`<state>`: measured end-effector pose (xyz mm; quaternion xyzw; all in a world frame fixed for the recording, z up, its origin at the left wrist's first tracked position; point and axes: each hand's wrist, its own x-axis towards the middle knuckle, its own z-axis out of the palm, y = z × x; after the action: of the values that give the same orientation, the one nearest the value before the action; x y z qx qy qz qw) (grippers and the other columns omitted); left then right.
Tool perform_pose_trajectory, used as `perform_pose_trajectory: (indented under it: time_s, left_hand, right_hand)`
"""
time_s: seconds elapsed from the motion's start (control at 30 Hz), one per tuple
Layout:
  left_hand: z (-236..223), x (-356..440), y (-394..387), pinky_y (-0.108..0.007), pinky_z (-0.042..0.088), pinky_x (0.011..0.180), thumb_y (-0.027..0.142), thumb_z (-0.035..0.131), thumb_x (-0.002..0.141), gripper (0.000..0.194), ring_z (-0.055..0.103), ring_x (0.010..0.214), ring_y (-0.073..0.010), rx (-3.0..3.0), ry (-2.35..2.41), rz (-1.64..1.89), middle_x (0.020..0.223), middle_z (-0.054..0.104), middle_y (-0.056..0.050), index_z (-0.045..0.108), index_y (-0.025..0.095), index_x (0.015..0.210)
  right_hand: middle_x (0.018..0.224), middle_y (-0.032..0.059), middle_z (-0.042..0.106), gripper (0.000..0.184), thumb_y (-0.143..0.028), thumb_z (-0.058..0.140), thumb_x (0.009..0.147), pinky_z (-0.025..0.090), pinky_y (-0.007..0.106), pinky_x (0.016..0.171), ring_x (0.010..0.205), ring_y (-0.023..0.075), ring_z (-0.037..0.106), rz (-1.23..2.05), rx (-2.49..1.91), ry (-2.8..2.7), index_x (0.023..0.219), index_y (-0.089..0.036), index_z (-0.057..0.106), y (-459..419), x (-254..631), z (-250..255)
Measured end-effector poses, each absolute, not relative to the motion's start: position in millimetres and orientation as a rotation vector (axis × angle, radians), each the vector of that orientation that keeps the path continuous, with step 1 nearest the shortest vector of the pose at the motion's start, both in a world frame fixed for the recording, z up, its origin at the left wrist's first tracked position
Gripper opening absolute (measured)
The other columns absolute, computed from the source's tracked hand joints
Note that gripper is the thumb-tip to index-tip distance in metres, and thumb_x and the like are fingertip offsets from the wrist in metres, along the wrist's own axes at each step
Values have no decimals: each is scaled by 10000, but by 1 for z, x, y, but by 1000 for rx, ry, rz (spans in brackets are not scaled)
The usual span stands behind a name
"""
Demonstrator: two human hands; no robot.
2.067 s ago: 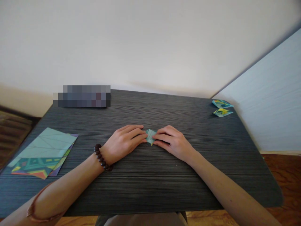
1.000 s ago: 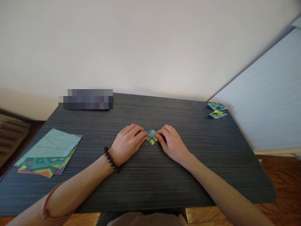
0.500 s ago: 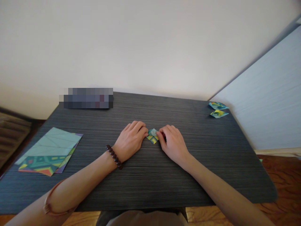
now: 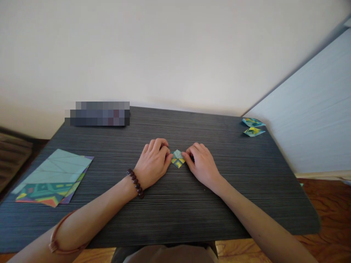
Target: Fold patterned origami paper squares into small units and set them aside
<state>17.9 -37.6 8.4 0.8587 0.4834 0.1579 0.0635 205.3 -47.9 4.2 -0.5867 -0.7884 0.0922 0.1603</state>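
Observation:
A small folded paper square (image 4: 178, 159), pale green on its far half and yellow-patterned on its near half, lies cornerwise on the dark table (image 4: 170, 215). My left hand (image 4: 153, 159) pinches its left corner, the fingers curled and a dark bead bracelet at the wrist. At the opposite corner, my right hand (image 4: 201, 162) grips the paper between thumb and curled fingers. Both hands rest low over the tabletop. The undersides of the fingers are hidden.
Patterned paper sheets (image 4: 55, 177) lie overlapped at the table's left. Two folded paper pieces, one (image 4: 253, 122) behind the other (image 4: 254, 132), sit at the far right corner. A blurred-out object (image 4: 98, 115) is at the back left. A wall stands behind.
The pale far half of the folded paper now looks flatter and more evenly shaped. My left thumb has shifted to its left corner. The view has moved slightly.

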Motion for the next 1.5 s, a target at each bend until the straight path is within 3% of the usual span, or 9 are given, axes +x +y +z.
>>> perform_pose_trajectory:
  time_s: [0.27,0.4,0.6,1.0,1.5]
  left_hand:
    - [5,20,-37,-393,428,836,256,479,871,148,463,988,-241,2607,1463,480,1077,517,-98,556,151,799]
    - [7,20,-37,-398,415,833,247,477,876,113,456,966,-232,2582,1468,473,1080,516,-86,550,165,901]
    - [6,17,-37,-421,381,854,261,437,904,201,426,1020,-237,2547,1411,464,1096,487,-55,590,284,1033]
    - [3,12,-35,-485,324,972,294,464,901,284,375,1147,-258,2611,1379,556,1201,479,-45,613,379,1127]
    - [9,10,-31,-553,259,1046,309,479,885,273,351,1201,-264,2602,1321,525,1292,444,-34,640,347,1103]
  right_hand:
    - [818,51,570,253,-352,439,914,380,304,713,779,182,510,209,-1708,-2319,775,-177,560,-46,204,5]
    - [824,50,568,227,-348,454,908,372,305,706,784,187,506,207,-1713,-2314,784,-181,544,-47,203,5]
    - [863,43,560,133,-317,505,883,362,303,710,812,189,502,308,-1705,-2206,845,-190,517,-49,203,4]
    - [886,45,543,61,-253,515,861,364,317,746,847,190,498,513,-1612,-2120,894,-203,506,-48,211,7]
    - [868,25,541,83,-264,543,842,365,310,750,832,172,498,585,-1559,-2130,894,-208,511,-46,216,5]
